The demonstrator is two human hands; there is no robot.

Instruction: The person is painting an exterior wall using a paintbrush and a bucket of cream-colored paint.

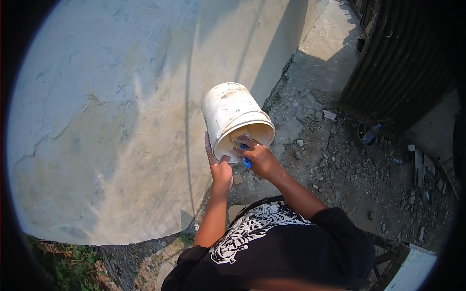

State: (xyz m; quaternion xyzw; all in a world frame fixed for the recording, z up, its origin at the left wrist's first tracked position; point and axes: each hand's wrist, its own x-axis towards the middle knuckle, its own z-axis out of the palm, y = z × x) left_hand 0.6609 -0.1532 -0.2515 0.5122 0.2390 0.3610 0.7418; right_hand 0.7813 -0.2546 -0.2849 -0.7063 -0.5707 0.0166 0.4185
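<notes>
A white plastic bucket [231, 103] is tilted on its side in front of me, its open mouth facing my body. My left hand [219, 167] supports it at the lower left, with the thumb over the rim and the fingers along the outer wall. My right hand [259, 155] reaches into the mouth and grips a blue-handled brush [247, 162]. The head of the brush is inside the bucket, partly hidden by my fingers. Whitish smears mark the fingers of both hands and the bucket's inner wall.
A plastered wall [109, 152] with cracks and stains rises at left. Rubble-strewn ground [324, 171] lies at right, below a corrugated sheet [397, 65]. A round container [366, 136] with a plastic bottle [372, 133] stands there. Green plants [78, 263] grow at bottom left.
</notes>
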